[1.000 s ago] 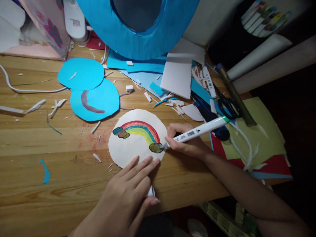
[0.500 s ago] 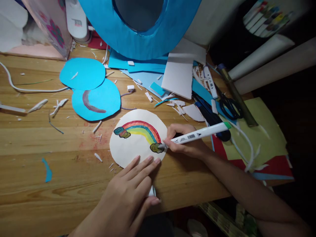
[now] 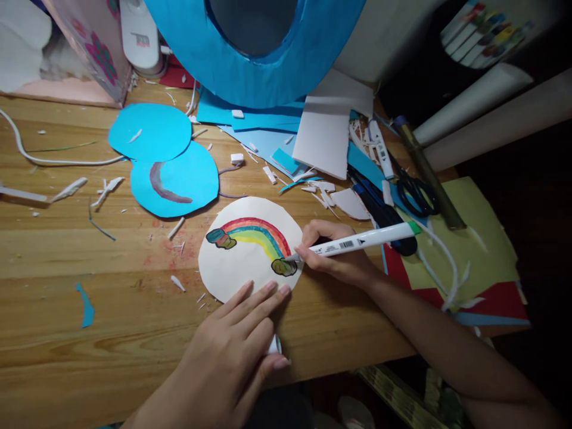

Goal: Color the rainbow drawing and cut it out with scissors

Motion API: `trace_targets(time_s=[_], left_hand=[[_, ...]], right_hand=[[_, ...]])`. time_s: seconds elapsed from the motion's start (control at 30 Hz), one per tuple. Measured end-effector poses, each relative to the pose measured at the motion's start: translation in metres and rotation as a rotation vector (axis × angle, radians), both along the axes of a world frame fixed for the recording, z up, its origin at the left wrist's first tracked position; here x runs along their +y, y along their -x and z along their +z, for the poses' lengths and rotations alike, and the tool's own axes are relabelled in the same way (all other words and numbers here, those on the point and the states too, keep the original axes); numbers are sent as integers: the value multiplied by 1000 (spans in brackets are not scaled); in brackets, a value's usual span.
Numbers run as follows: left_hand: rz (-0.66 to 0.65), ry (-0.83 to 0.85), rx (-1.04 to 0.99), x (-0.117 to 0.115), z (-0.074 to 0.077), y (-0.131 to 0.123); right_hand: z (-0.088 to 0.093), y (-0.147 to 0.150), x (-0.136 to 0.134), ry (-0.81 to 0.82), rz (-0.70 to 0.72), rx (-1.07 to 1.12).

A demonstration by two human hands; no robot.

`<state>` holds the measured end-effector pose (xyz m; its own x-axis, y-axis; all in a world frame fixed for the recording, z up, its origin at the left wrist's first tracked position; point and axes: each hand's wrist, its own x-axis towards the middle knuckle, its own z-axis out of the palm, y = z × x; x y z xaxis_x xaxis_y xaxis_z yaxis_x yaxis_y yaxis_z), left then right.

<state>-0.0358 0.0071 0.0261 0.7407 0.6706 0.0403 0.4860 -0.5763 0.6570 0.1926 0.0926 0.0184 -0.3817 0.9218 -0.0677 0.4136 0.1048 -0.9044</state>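
Observation:
A round white paper disc (image 3: pixel 241 268) with a coloured rainbow (image 3: pixel 259 229) drawn on it lies on the wooden table. Dark-outlined clouds sit at both rainbow ends. My right hand (image 3: pixel 333 250) grips a white marker (image 3: pixel 361 239) with a green end; its grey tip touches the top of the right cloud (image 3: pixel 284 267). Stretched fingers of my left hand (image 3: pixel 241 339) rest flat on the disc's lower edge. A small white cylindrical piece (image 3: pixel 273 344) shows between its thumb and forefinger, mostly hidden; I cannot tell whether it is gripped.
Two overlapping blue paper shapes (image 3: pixel 172 185) lie up left. Behind stands a large blue ring (image 3: pixel 179 42). White foam scraps, a white board (image 3: pixel 324 131), black scissors (image 3: pixel 417 193) and a dark blue cutter (image 3: pixel 404 244) lie to the right, near yellow and red sheets (image 3: pixel 473 238).
The marker tip has shifted slightly up and left, from the middle of the right cloud to its top edge. My left hand stays in place.

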Motion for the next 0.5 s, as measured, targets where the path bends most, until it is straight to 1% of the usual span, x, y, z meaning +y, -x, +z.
trace_targets(time_s=[0.13,0.23,0.3,0.4,0.5], left_hand=[[-32,-7,7,0,0,0],[-21,-6,13,0,1,0],[-7,-3,23,0,1,-1],[-23,-6,16,0,1,0],[-26,-2,-16,1,0,1]], right_hand=[[-2,-1,0,-7,-2,12],[-2,-2,0,-14,1,5],[-1,-2,0,-14,23,-10],[1,-3,-1,0,72,-41],[1,-3,-2,4,83,-58]])
